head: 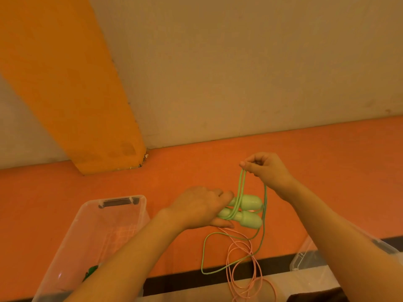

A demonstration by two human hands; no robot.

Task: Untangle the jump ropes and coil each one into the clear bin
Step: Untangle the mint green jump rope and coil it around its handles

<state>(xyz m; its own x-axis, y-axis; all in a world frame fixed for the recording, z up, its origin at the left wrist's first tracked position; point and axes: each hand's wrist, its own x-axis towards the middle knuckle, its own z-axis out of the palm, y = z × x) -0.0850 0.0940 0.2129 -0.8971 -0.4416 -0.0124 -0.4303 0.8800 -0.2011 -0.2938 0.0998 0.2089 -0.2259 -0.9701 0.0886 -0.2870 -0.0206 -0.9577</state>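
Your left hand (202, 207) curls around the two green handles (246, 211) and holds them side by side above the orange floor (174, 171). Your right hand (266, 170) is higher up and pinches loops of the green rope (241, 186) with its fingertips. The rest of it hangs down over the pink rope (242, 269). The clear bin (87, 225) sits to your left.

Dim orange-tinted light, soft wide-angle blur
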